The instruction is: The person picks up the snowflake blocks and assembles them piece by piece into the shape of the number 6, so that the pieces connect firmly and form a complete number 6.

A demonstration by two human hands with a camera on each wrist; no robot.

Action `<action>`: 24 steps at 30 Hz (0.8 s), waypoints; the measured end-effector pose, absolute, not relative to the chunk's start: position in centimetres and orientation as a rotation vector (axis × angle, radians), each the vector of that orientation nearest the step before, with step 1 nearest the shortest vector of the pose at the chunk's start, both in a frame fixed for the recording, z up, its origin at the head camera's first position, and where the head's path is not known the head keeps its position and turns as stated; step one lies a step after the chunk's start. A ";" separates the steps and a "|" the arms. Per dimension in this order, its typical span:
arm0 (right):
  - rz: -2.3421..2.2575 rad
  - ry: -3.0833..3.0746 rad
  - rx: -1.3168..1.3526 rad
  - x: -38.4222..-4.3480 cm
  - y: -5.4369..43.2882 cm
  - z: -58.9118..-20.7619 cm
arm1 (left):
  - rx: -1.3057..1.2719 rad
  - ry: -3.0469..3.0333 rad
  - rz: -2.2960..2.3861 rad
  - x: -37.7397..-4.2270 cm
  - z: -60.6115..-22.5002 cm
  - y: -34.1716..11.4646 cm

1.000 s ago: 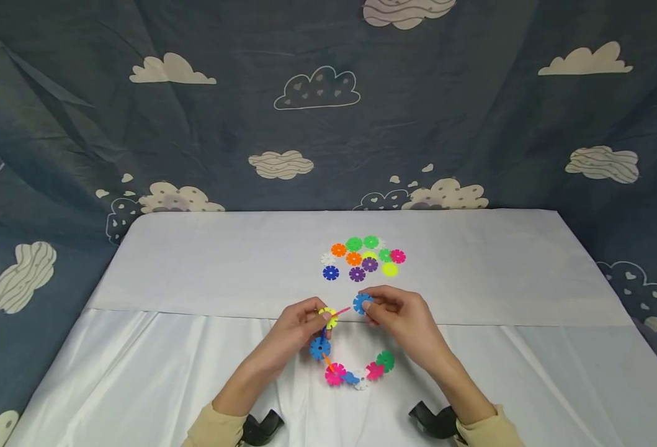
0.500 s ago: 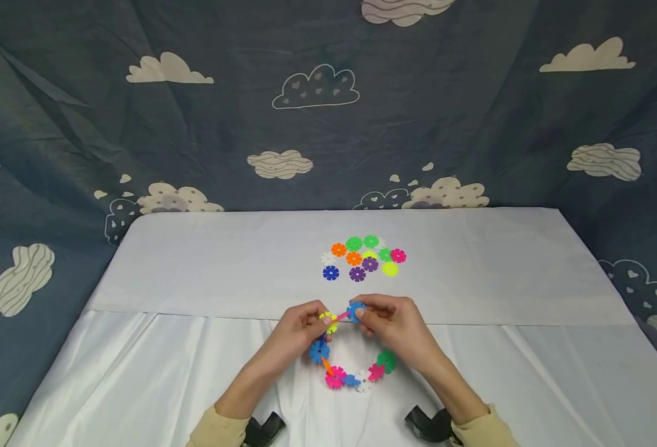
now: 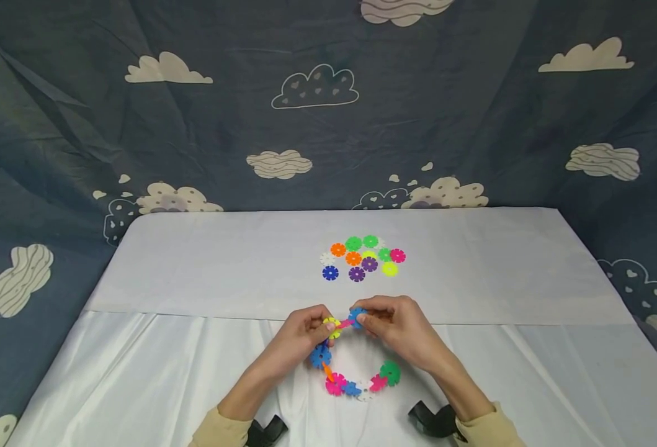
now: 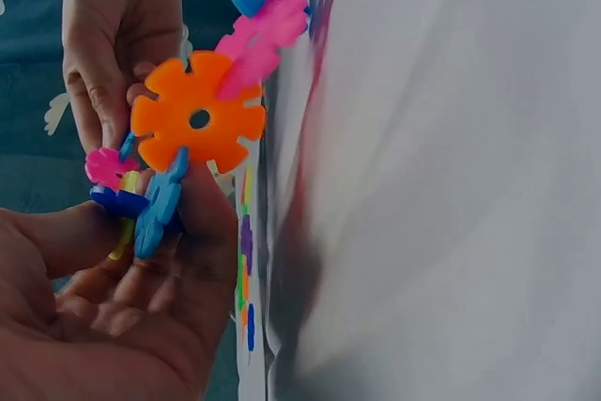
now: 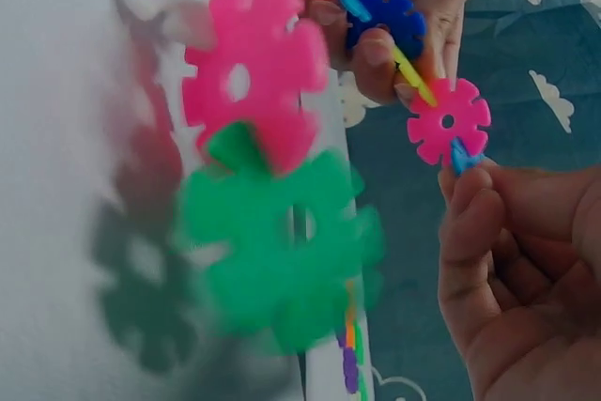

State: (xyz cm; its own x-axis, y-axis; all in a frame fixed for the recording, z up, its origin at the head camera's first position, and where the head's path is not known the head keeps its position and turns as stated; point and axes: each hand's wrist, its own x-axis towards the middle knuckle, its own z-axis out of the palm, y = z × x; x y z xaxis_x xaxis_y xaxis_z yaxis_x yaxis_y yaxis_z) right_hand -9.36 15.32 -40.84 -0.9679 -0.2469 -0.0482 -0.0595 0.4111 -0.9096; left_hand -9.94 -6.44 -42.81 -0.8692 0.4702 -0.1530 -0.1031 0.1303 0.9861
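A curved chain of notched, flower-shaped plastic discs hangs between the hands in the head view. My left hand (image 3: 300,340) pinches it at the yellow disc (image 3: 334,328). In the right wrist view a pink disc (image 5: 449,122) stands out from that yellow one. My right hand (image 3: 399,324) pinches a light blue disc (image 3: 357,317), whose edge meets a notch of the pink disc; how deep it sits is hidden by the fingertips. Lower in the chain are an orange disc (image 4: 199,119), another pink disc (image 5: 254,72) and a green disc (image 5: 282,241) at the loose end.
Beyond the hands, several loose discs lie in a group on the white-covered table (image 3: 194,261), among them a dark blue disc (image 3: 330,273) and a purple disc (image 3: 357,274). A dark cloth (image 3: 417,124) with cloud prints hangs behind the table.
My right hand has moved left and slightly down, bringing the light blue disc from apart to against the pink disc. The chain's free part has sunk a little towards the front.
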 end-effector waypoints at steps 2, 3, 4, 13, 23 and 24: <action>-1.583 2.501 -0.285 -9.3 15.3 -40.8 | 0.359 1.991 1.786 -9.9 -42.8 -6.4; -1.579 2.507 -0.290 -9.3 15.3 -40.8 | 0.361 1.995 1.785 -9.9 -42.8 -6.4; -1.578 2.511 -0.293 -9.3 15.2 -40.9 | 0.361 1.999 1.785 -9.8 -42.8 -6.4; -1.707 2.547 -0.281 -9.3 14.7 -41.6 | 0.236 1.902 1.866 -9.7 -42.9 -6.0; -1.798 2.409 -0.221 -9.1 13.9 -42.0 | 0.257 1.898 1.787 -9.8 -42.4 -6.2; -1.801 2.395 -0.227 -9.1 13.8 -42.0 | 0.280 1.911 1.776 -9.8 -42.4 -6.3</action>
